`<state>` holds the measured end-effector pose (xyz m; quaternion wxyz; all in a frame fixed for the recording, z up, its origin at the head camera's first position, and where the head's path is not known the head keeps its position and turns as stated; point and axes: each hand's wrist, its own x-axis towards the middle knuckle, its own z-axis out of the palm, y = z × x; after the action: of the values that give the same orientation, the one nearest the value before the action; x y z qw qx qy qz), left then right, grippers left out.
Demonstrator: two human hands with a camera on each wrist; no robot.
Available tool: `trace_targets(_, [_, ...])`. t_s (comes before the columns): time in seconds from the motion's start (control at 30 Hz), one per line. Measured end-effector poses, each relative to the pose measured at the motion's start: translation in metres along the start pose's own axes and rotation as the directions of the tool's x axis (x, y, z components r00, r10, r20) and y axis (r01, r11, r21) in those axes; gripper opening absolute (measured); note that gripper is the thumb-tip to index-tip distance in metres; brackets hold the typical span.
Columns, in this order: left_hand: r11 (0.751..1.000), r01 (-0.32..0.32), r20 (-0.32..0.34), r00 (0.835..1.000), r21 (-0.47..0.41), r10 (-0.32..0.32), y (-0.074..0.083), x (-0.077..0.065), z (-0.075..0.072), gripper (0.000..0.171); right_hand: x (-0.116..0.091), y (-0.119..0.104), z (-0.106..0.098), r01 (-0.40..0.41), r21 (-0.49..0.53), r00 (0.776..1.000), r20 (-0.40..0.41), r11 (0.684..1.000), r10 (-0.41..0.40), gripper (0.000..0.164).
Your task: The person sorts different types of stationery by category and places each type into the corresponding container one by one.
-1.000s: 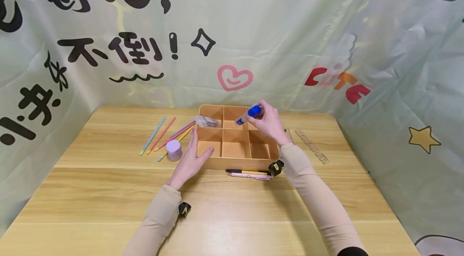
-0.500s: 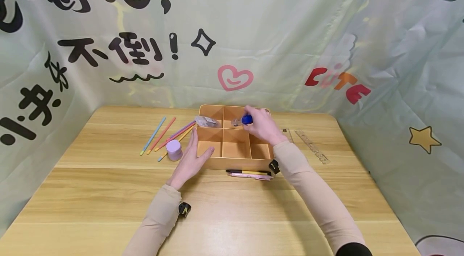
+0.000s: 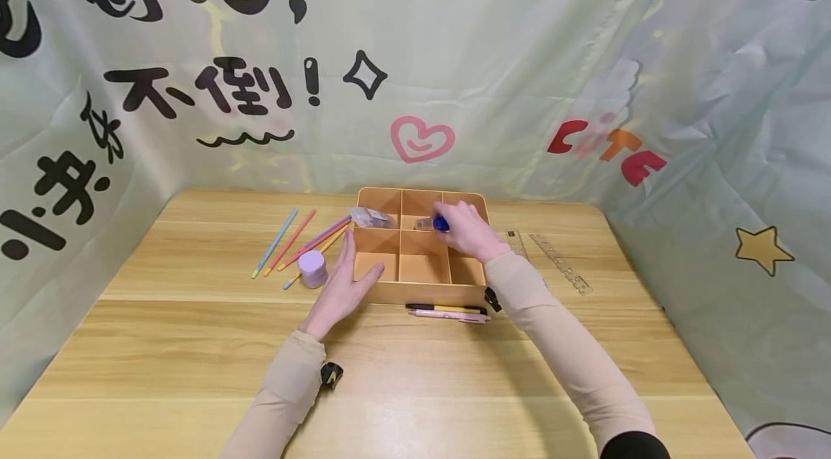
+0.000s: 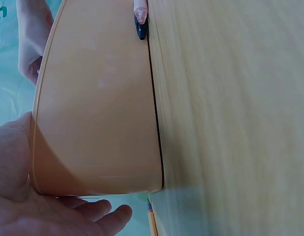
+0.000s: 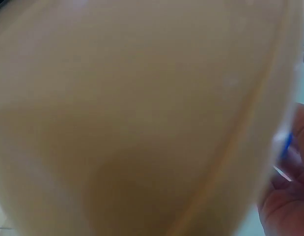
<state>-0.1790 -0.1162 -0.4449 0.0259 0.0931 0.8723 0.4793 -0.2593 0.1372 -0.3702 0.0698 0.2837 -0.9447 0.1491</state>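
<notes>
A light-orange divided box [image 3: 415, 293] stands on the wooden table. My right hand [image 3: 469, 228] reaches over its back row and grips a glue stick [image 3: 441, 224] by the blue end, its clear body lying over the back middle compartment. In the right wrist view, the box wall [image 5: 142, 98] hides most of the hand, and a bit of blue shows by the fingers. My left hand [image 3: 339, 293] rests at the box's front left corner, fingers extended along the side and thumb at the front rim; the left wrist view shows the palm [image 4: 14, 206] against that corner.
A clear plastic packet [image 3: 373, 218] lies in the back left compartment. Left of the box are several coloured pencils [image 3: 290, 242] and a round lilac container [image 3: 313, 269]. Pens [image 3: 448, 313] lie along the front wall, and transparent rulers [image 3: 561, 264] are on the right.
My right hand has moved left and down with the glue stick, bringing it from above the divider into the back middle compartment. The left hand stays at the box corner.
</notes>
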Motion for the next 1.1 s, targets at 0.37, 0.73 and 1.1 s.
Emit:
trace_targets(0.37, [1.000,0.003,0.002,1.000,0.005,-0.003,0.0003,0.0003,0.0002,0.096,0.0005,-0.0010,-0.0011,-0.002,0.000,0.998,0.057,1.000,0.002,0.012])
trace_targets(0.73, [1.000,0.005,0.008,1.000,0.004,-0.005,0.0001,0.0004,-0.0001,0.097,0.0013,-0.0002,0.0035,0.057,0.036,0.996,0.064,0.998,-0.060,0.020])
trace_targets(1.1, [1.000,0.004,0.004,1.000,-0.004,-0.004,0.0011,0.0002,-0.0002,0.096,0.0055,0.0013,0.0027,0.043,0.086,0.995,0.084,0.995,-0.050,0.028])
